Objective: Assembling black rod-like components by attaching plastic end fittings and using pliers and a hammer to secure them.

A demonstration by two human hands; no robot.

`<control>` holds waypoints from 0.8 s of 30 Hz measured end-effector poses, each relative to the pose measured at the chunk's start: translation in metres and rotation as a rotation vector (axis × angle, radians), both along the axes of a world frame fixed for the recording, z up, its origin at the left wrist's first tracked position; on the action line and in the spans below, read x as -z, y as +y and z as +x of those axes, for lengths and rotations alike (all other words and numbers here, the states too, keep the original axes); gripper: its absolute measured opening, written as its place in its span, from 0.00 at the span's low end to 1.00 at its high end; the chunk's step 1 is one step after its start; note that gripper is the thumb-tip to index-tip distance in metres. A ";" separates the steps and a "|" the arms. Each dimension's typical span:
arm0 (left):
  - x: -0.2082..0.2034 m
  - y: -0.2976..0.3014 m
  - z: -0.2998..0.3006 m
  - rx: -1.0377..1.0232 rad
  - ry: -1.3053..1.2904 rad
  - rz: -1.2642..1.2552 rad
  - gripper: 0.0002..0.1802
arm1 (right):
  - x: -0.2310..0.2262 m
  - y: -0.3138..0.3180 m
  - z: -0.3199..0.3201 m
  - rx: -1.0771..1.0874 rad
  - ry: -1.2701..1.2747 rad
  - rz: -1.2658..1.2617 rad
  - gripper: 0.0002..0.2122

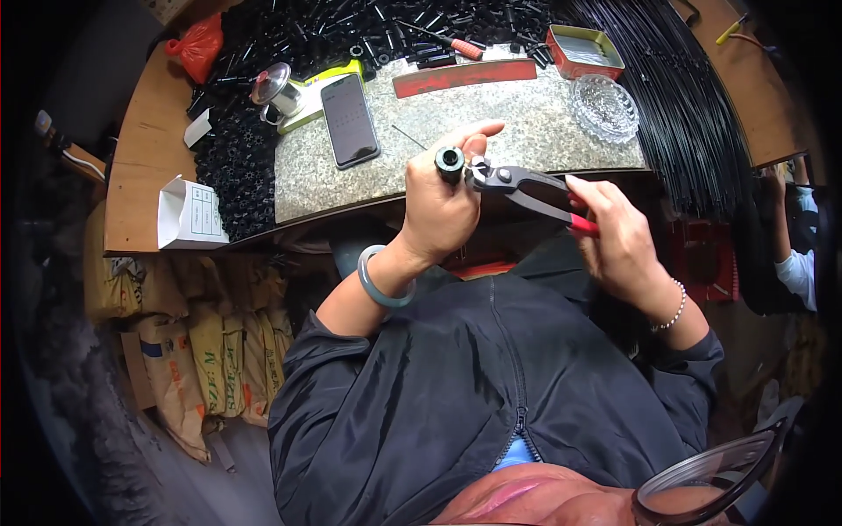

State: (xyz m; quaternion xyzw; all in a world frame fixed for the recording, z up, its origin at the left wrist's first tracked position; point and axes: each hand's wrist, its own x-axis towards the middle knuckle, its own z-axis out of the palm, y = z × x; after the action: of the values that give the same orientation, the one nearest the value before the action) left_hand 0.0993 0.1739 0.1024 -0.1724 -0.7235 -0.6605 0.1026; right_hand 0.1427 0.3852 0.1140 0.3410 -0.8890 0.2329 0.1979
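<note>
My left hand point(436, 215) is closed around a short black tube point(450, 161), its round open end turned up. With my right hand point(621, 235) I grip the handles of a pair of end-cutting pincers point(537, 197), one red grip showing below the fingers. The jaws of the pincers are right beside the tube's end; whether they bite on anything there I cannot tell. A thin dark rod point(407, 137) sticks out to the left of my left hand above the stone slab point(509, 123). The lower part of the tube is hidden in my fingers.
On the slab are a phone point(351, 121) and a glass ashtray point(605, 109). Behind lie a red bar point(465, 77), a screwdriver point(466, 48) and a red tin point(585, 53). Black parts point(298, 35) heap at the back; long black rods point(680, 96) lie right. A white box point(190, 215) stands left.
</note>
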 end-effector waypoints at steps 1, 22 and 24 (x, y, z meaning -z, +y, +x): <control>0.000 0.001 0.000 -0.006 -0.027 0.004 0.17 | -0.002 0.006 0.002 -0.105 -0.525 -0.156 0.19; 0.013 0.008 -0.004 -0.085 0.091 -0.067 0.14 | -0.007 -0.001 -0.004 -0.142 -1.251 -0.399 0.10; 0.012 0.012 -0.004 -0.080 0.078 -0.055 0.14 | -0.001 -0.003 -0.002 -0.062 -1.351 -0.469 0.16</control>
State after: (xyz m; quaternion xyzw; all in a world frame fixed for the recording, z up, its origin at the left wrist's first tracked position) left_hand 0.0955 0.1855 0.0906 -0.1717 -0.7432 -0.6285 0.1522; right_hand 0.1407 0.3820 0.1150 0.0957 -0.7337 0.5836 -0.3346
